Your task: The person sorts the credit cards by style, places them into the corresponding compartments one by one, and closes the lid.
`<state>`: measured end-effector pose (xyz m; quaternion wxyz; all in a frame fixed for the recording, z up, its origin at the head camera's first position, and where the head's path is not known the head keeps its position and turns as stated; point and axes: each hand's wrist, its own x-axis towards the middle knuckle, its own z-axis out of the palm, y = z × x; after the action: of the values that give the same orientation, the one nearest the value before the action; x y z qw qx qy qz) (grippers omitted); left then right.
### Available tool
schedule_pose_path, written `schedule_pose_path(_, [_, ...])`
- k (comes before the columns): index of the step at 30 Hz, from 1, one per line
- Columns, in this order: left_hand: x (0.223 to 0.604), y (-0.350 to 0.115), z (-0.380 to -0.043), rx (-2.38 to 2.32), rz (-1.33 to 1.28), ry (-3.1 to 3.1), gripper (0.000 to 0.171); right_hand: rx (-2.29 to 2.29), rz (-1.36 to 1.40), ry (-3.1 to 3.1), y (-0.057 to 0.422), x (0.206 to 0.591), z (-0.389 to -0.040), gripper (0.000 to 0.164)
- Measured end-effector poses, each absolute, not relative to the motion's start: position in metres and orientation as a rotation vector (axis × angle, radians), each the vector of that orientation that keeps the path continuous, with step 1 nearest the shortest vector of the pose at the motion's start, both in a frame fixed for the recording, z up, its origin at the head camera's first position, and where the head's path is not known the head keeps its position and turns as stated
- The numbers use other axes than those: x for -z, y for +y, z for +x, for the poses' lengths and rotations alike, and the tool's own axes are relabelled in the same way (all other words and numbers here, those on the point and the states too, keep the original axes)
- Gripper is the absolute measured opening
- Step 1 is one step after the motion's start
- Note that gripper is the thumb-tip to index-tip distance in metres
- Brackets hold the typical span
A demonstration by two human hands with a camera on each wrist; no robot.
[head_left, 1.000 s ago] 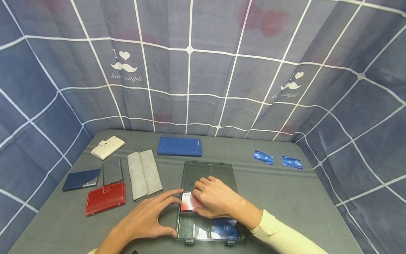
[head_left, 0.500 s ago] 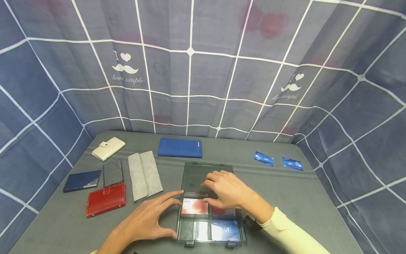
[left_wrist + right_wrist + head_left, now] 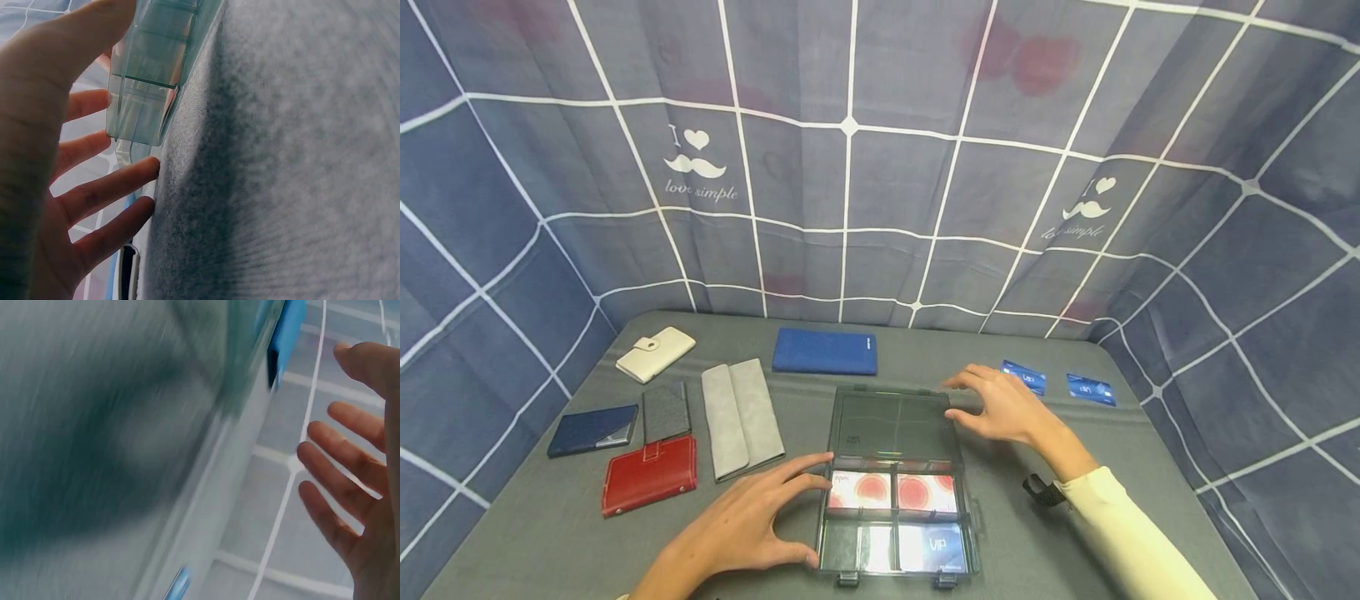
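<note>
My left hand (image 3: 752,525) touches the left side of a clear grey-green compartment box (image 3: 842,542), its fingers spread and fairly straight; the left wrist view shows fingertips at the box wall (image 3: 140,112). The box's lid (image 3: 872,425) lies folded back. In the two upper compartments lie a left white-and-red card (image 3: 859,490) and a right white-and-red card (image 3: 925,493). A blue VIP card (image 3: 936,546) sits at lower right; the lower-left compartment holds no card. My right hand (image 3: 1003,408), holding nothing, hovers right of the lid, overlapping one blue VIP card (image 3: 1030,381) on the table.
Another blue VIP card (image 3: 1092,389) lies farther right. Behind the box is a long blue wallet (image 3: 824,350). To the left lie a light grey folding wallet (image 3: 743,417), a red wallet (image 3: 651,475), a grey card holder (image 3: 666,411), a navy one (image 3: 591,429) and a cream wallet (image 3: 657,353).
My right hand has left the box compartments and moved right and back toward the blue cards, uncovering both white-and-red cards. My left hand has stayed at the box.
</note>
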<state>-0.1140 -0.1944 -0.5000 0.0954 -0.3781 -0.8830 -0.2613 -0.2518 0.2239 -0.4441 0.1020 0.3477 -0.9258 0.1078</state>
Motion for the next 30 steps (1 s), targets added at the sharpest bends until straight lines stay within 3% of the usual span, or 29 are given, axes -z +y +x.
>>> schedule_pose_path(18, [0.500, -0.195, -0.113, 0.790, -1.102, -2.647, 0.078, -0.474, 0.628, -2.906, 0.336, 0.479, -0.302, 0.055])
schedule_pose_path(30, [0.502, -0.195, -0.113, 0.785, -1.107, -2.631, 0.078, -0.495, 0.532, -2.945, 0.374, 0.486, -0.311, 0.059])
